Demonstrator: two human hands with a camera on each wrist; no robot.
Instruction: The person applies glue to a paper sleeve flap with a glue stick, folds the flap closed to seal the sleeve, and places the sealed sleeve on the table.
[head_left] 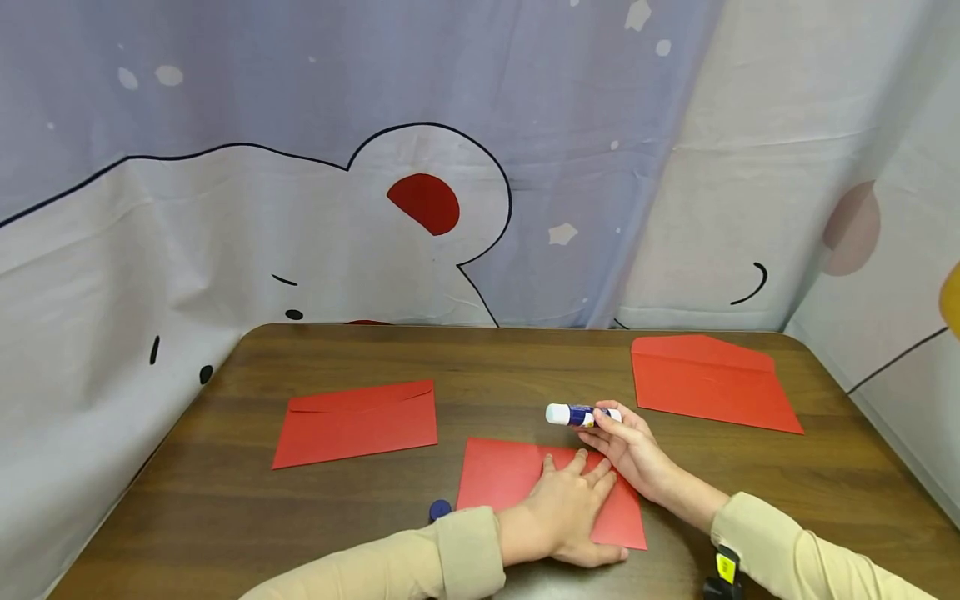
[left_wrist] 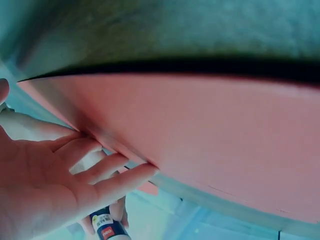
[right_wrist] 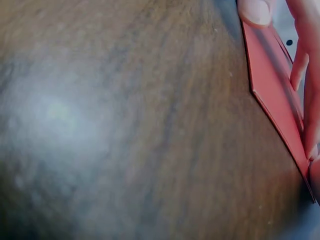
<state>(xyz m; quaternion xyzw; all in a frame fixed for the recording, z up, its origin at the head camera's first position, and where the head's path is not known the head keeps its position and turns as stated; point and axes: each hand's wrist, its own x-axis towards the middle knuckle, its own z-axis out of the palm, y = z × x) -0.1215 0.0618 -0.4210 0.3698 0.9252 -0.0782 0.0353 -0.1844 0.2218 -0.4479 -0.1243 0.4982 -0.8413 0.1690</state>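
Note:
A red envelope [head_left: 495, 475] lies near the front of the table, under my left hand [head_left: 566, 508]. The left hand's fingers are spread over it, and in the left wrist view their fingertips [left_wrist: 149, 169] touch the red paper close to its edge. My right hand [head_left: 637, 454] pinches a glue stick [head_left: 581, 415] between thumb and fingers, above the envelope's far edge. Its white end points left, and its blue label shows in the left wrist view too. A small dark blue cap [head_left: 440, 509] sits on the table left of the envelope, beside the left sleeve.
A second red envelope [head_left: 360, 425] lies at the left of the wooden table [head_left: 510, 367]. Another red envelope [head_left: 712, 383] is at the back right with its flap raised. A printed curtain [head_left: 570, 167] hangs behind the table's far edge.

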